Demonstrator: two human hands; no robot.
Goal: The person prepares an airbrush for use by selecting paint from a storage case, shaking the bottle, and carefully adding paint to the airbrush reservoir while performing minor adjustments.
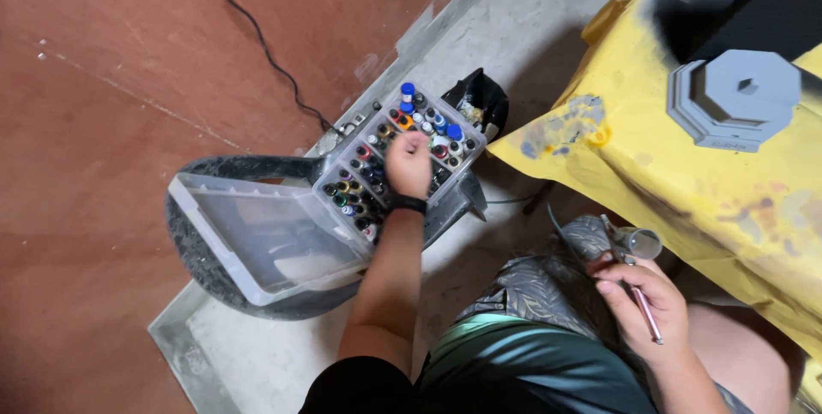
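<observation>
My left hand reaches down into an open clear plastic box packed with several small paint bottles with coloured caps; the fingers are curled among the bottles, and whether they grip one is hidden. My right hand rests over my lap and holds an airbrush with a small metal cup on top and a thin pink handle. The box's hinged lid lies open to the left.
The box sits on a dark round stool on a concrete floor. A yellow paint-stained cloth covers a surface at right, with a grey octagonal model piece on it. A black cable runs across the brown board.
</observation>
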